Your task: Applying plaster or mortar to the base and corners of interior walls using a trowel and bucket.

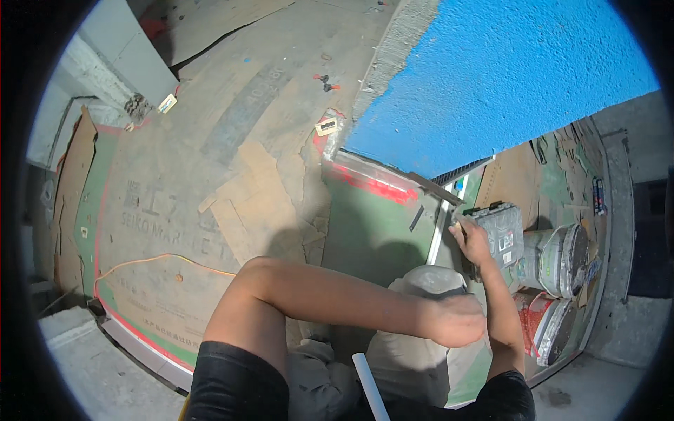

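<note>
My left arm crosses in front of me, and my left hand (458, 321) is curled beside my right forearm, above my pale trouser leg. Its fingers are turned away, so anything inside them is hidden. Farther forward, my right hand (472, 238) is closed with fingertips together, next to the lower end of a dark narrow strip (437, 189) at the wall corner. What those fingers pinch is too small to make out. Just right of that hand lies a grey hard tool case (502, 235). A white strip (438, 235) runs along the floor left of the hand.
A blue-coated wall (491, 77) juts in at upper right. Two buckets, one whitish (554, 256) and one red (533, 319), lie at right. Torn cardboard (256, 189) covers the floor at left, crossed by an orange cord (168, 257). A pale tube (369, 387) rises near my legs.
</note>
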{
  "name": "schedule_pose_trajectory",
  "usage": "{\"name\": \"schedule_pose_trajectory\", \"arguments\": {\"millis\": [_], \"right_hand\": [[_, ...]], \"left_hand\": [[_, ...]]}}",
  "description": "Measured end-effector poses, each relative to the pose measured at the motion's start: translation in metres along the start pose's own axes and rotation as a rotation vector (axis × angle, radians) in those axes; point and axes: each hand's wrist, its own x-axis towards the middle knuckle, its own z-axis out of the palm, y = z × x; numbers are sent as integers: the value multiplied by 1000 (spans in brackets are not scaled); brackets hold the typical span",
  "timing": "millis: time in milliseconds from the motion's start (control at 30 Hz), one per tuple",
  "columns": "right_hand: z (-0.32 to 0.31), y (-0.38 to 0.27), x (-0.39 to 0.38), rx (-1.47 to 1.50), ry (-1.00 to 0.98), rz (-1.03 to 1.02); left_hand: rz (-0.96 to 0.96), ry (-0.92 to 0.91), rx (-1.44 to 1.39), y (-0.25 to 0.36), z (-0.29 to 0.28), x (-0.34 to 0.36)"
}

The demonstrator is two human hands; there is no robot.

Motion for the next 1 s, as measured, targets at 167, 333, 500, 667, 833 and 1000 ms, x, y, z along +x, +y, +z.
{"name": "schedule_pose_trajectory", "arguments": {"millis": [167,333,500,667,833,1000], "right_hand": [[-25,-2,-13,-156,37,-21],[-35,-13,-37,-112,87,-6],[-10,-20,-22,-48,39,-62],[19,-50,36,-82,41,-155],[4,-48,39,-157,51,-88],[0,-48,4,-216,145,-69]], "left_hand": [[13,-12,45,-6,1,1],[-66,-122,4,-8,-3,9],[-53,-120,-26,-7,-3,16],[-62,-79,-47,-3,-1,11],[-88,-88,33,-5,-2,10],[-116,-82,-1,-10,-11,-1]]}}
